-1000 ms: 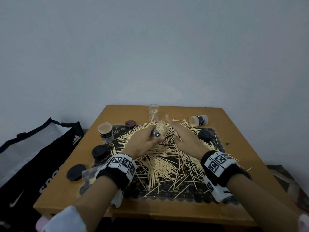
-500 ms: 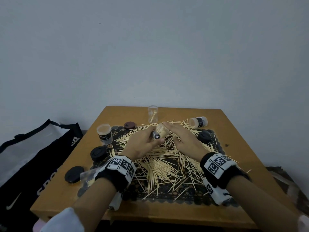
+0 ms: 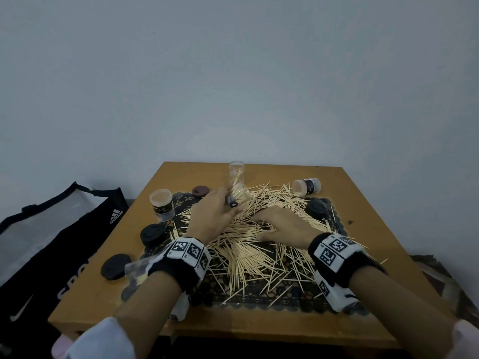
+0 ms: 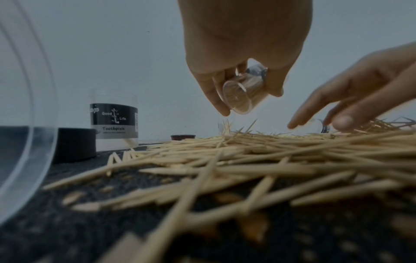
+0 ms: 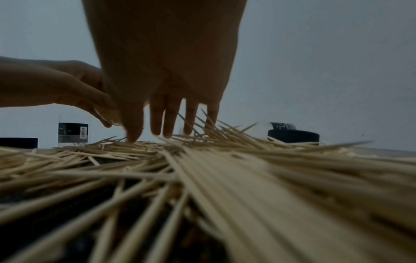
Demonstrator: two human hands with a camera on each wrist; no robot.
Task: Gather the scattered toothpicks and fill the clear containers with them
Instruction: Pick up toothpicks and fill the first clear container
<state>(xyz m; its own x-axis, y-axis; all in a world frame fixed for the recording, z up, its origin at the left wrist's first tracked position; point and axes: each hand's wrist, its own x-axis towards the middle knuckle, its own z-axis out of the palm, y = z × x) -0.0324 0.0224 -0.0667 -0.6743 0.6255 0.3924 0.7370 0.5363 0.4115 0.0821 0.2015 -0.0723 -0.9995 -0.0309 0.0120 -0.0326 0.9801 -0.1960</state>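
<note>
My left hand [image 3: 211, 215] hung above the pile, fingers curled round a clear container [image 4: 242, 94] packed with toothpicks, its axis tilted, base toward my wrist. My right hand [image 3: 282, 225] lay fingers-straight on the scattered toothpicks [image 3: 248, 244] covering the counter [image 3: 363, 203], grasping nothing.

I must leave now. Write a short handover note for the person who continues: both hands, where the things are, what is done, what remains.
Left hand: has a tilted clear container in its grip, already holding many toothpicks.
Right hand: open, fingers spread flat on the toothpick pile.
Things: one upright labelled container on the left, one tall clear container at the back with a few picks, one lying on its side at back right; black lids loose around the mat.
Done: one container mostly filled.
Left: most toothpicks remain scattered; the other containers need filling.
</note>
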